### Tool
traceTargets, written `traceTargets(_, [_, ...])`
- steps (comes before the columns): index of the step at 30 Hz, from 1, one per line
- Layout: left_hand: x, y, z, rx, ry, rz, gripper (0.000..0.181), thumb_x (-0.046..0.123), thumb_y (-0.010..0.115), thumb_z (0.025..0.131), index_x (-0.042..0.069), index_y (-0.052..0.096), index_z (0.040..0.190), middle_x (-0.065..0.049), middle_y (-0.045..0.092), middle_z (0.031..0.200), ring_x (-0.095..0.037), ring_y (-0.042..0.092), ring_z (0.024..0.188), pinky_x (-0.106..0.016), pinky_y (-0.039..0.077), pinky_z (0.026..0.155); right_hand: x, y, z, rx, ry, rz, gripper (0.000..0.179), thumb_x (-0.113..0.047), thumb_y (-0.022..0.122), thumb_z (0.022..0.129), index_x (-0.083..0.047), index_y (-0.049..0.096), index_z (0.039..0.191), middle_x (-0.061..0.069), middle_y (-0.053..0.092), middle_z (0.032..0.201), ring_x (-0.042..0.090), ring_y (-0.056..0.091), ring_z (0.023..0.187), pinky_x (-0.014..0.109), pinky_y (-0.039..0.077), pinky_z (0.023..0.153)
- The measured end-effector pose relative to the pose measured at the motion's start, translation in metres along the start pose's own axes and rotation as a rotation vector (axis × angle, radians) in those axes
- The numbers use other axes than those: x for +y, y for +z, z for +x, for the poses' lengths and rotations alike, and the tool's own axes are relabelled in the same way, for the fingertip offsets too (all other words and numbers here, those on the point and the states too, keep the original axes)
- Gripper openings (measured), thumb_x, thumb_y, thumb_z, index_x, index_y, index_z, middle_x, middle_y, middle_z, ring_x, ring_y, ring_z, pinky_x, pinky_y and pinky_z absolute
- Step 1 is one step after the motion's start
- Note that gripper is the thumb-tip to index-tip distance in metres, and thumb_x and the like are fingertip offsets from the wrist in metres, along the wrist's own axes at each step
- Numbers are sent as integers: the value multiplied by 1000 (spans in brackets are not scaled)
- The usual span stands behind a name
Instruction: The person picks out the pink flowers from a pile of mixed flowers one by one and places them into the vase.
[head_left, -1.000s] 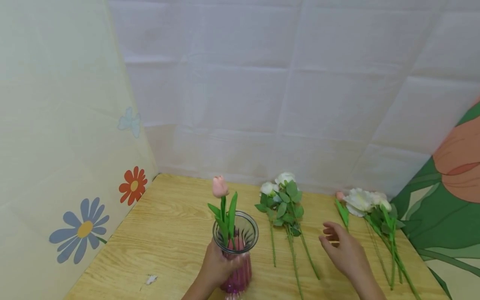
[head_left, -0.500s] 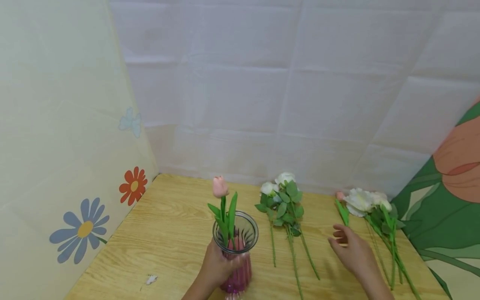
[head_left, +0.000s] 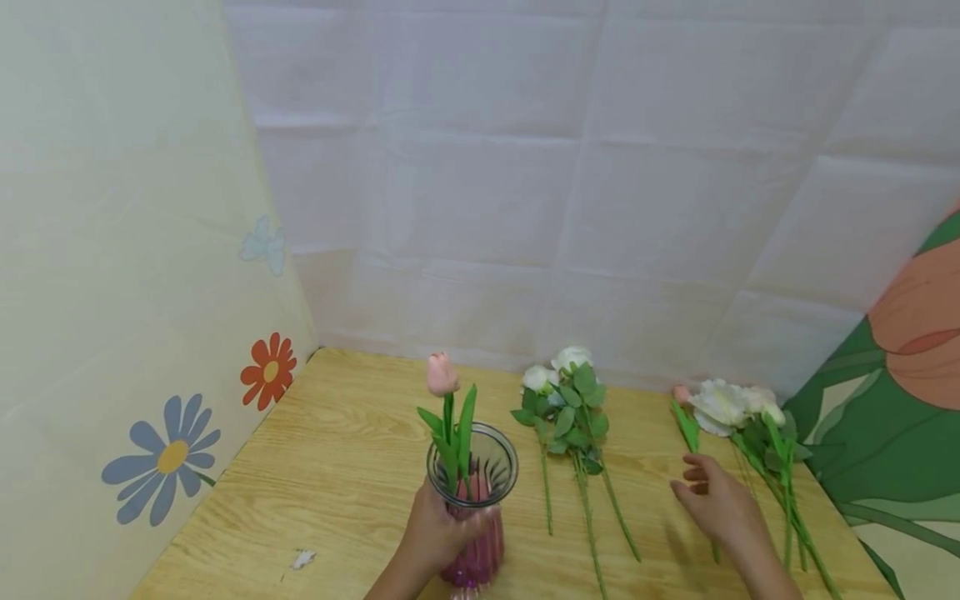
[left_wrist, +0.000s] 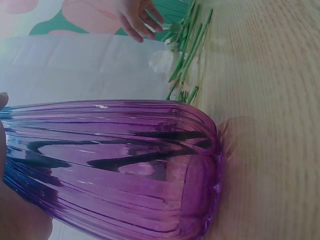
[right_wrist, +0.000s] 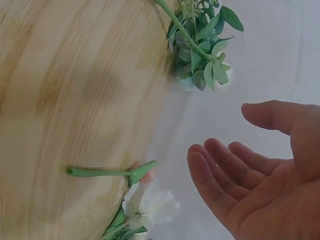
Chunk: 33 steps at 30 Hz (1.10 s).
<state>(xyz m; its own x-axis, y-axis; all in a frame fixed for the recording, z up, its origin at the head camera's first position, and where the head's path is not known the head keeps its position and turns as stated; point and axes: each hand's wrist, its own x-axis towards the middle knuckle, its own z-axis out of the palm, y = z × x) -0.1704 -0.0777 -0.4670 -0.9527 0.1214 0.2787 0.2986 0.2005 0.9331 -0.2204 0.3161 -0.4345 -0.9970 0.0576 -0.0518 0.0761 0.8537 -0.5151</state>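
Note:
My left hand grips a ribbed glass vase, purple toward its base, which fills much of the left wrist view. One pink tulip with green leaves leans inside the vase at the left of its rim. Over the right side of the table hovers my right hand, fingers loosely bent, holding nothing. Just beyond it lies another pink tulip, its stem partly hidden by that hand. In the right wrist view, this tulip's green stem is below and left of the fingers, apart from them.
Several white roses with leafy stems lie mid-table, right of the vase. White flowers with long stems lie at the far right. A small white scrap is at front left. Printed cloths border the wooden table.
My right hand has moved rightward and slightly toward me, from beside the roses to near the lying pink tulip. The left hand and vase have stayed in place.

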Motion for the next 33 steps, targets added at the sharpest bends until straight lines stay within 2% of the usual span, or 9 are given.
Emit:
traceTargets(4, [1,0,0,-5,-4,-16,70,30,82,80,4,44,133,-6,66,118,-23,65,111,-38,54,99,4,-1,3,-32,4,-18,67,-35,63,99,11,41,143,35,59,127,48,63,109,56,56,81])
traceTargets(11, [0,1,-1,11,27,-16,70,26,84,79,6,45,133,-8,65,120,-27,66,112,-37,56,98,12,-3,9,-85,0,-49,71,-37,62,99,15,39,141,39,57,127,50,62,109,58,55,82])
traceTargets(18, [-1,1,1,4,9,-34,71,25,83,79,7,44,135,-7,65,121,-27,65,115,-35,55,100,20,-5,20,-135,23,-74,73,-38,61,99,17,37,141,40,55,128,53,59,112,59,53,82])
traceTargets(27, [0,0,1,-5,-1,-24,70,28,83,80,10,43,135,-7,64,122,-27,64,116,-36,55,100,30,-5,29,-117,0,-133,71,-33,62,97,22,37,135,42,55,124,59,55,109,62,52,84])
traceTargets(33, [0,0,1,-9,-7,-40,70,26,83,80,8,43,135,-7,65,122,-27,64,115,-34,54,100,38,-4,38,-111,23,-161,70,-29,62,97,23,36,135,42,55,123,59,54,110,64,50,88])
